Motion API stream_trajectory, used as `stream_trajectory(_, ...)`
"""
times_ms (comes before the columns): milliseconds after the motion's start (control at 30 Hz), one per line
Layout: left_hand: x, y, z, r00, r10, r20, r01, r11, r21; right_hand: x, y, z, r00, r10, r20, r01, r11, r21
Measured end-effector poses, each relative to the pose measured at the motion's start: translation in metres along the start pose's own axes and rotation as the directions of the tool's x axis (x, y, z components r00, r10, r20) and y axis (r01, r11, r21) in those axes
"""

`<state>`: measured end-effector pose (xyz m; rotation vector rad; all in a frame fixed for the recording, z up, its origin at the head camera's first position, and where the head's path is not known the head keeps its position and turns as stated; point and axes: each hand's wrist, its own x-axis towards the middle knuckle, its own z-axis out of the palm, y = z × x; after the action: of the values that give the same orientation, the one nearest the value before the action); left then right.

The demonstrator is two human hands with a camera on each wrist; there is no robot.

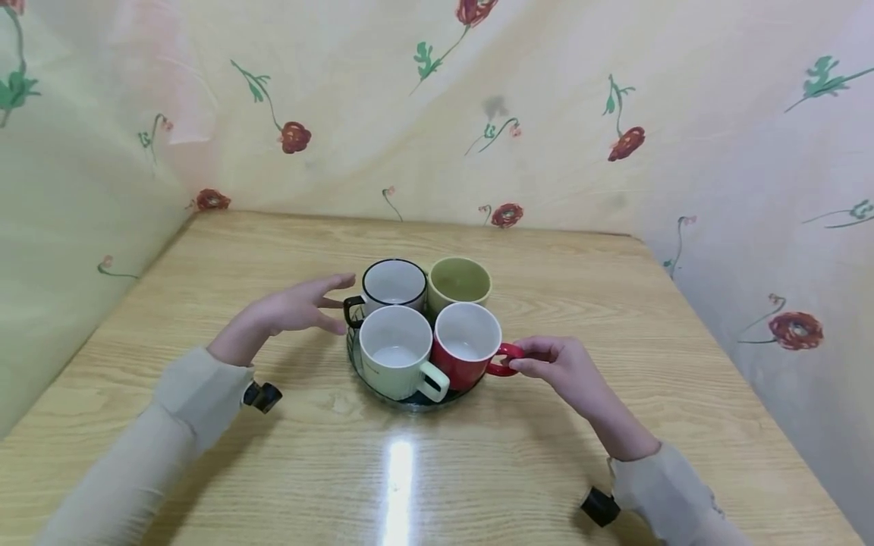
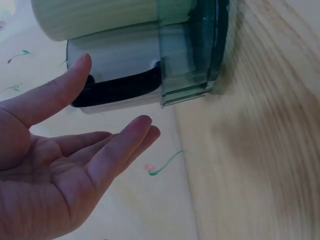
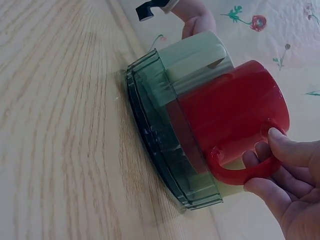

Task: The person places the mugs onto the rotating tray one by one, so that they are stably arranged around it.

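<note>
My right hand [image 1: 563, 371] pinches the handle of a red mug [image 1: 456, 369] with a white inside. In the right wrist view, thumb and fingers close around that red handle. The red mug stands in a low, clear greenish round dish [image 1: 413, 407] with three other mugs: a pale mint one [image 1: 389, 377] at front left, a white one with black rim and handle [image 1: 403, 302] behind it, and an olive-green one [image 1: 459, 279] at back right. My left hand [image 1: 290, 309] hovers beside the black handle [image 2: 117, 89], fingers spread, thumb close to it; whether it touches cannot be told.
The dish stands mid-way on a light wooden table [image 1: 580, 288]. A flowered cloth [image 1: 355, 114] hangs behind the table and along both sides. Small black devices are strapped at both wrists.
</note>
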<state>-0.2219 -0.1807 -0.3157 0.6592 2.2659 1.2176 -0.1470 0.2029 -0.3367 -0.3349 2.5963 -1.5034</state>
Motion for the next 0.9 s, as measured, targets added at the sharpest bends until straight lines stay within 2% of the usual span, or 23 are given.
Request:
stream_trajectory(167, 0.008, -0.012, 0.009, 1.000, -0.003, 0.024, 0.003, 1.000, 0.014, 0.000, 0.002, -0.001, 1.000, 0.014, 0.005, -0.014, 1.000, 0.008)
stream_trajectory(300, 0.012, -0.019, 0.014, 0.999, -0.028, 0.033, 0.028, 1.000, -0.012, 0.000, 0.002, -0.001, 1.000, 0.010, 0.007, -0.010, 1.000, 0.004)
stream_trajectory(567, 0.018, -0.023, 0.019, 0.998, -0.040, 0.042, 0.042, 0.998, -0.037, 0.001, 0.001, -0.004, 1.000, -0.019, 0.001, 0.019, 0.999, -0.033)
stream_trajectory(733, 0.022, -0.023, 0.021, 0.998, -0.049, 0.041, 0.051, 0.998, -0.042, 0.005, 0.000, -0.010, 0.997, -0.072, 0.011, 0.072, 0.995, -0.066)
stream_trajectory(900, 0.019, -0.028, 0.020, 0.996, -0.073, 0.047, 0.076, 0.995, -0.068, 0.019, 0.004, -0.012, 0.990, -0.125, 0.067, 0.130, 0.989, -0.072)
